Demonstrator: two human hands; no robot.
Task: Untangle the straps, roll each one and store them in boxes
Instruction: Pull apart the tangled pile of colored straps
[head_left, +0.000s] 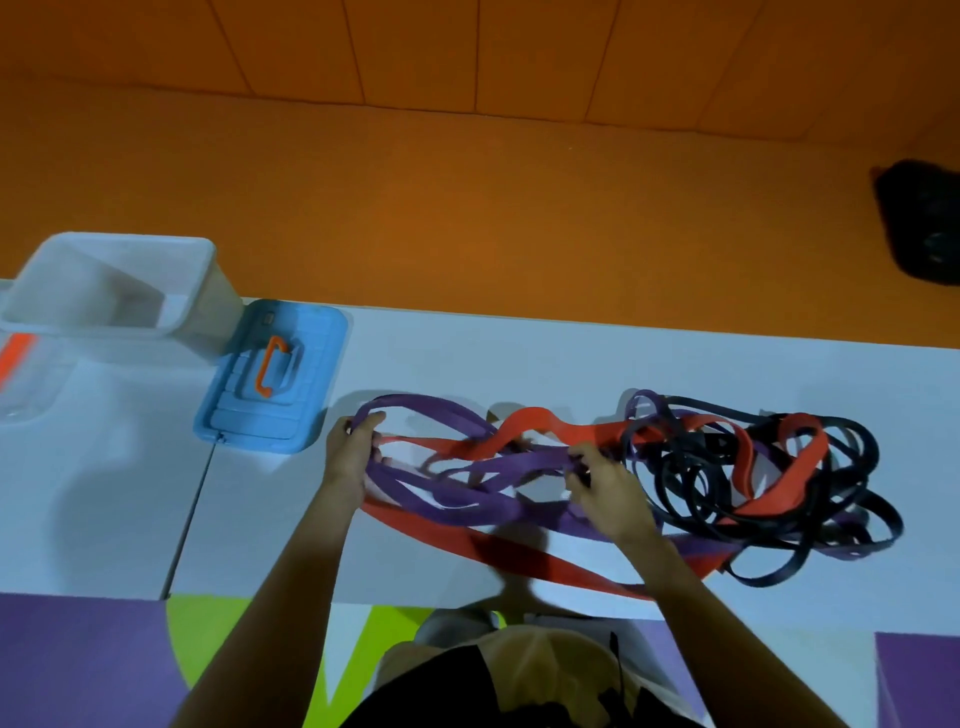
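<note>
We seem near the start. Our left grip (350, 452) and right grip (608, 488) each hold the purple strap (524, 460), knotted with the red strap (540, 421) and black straps (691, 447) on the tabletop (519, 353). Nothing is rolled yet. The clear box (202, 270) waits far left.

I see a white bench (571, 353), an orange floor (467, 208) and panelled wall (415, 47) beyond, and purple-and-green mats (78, 660) near me.
</note>
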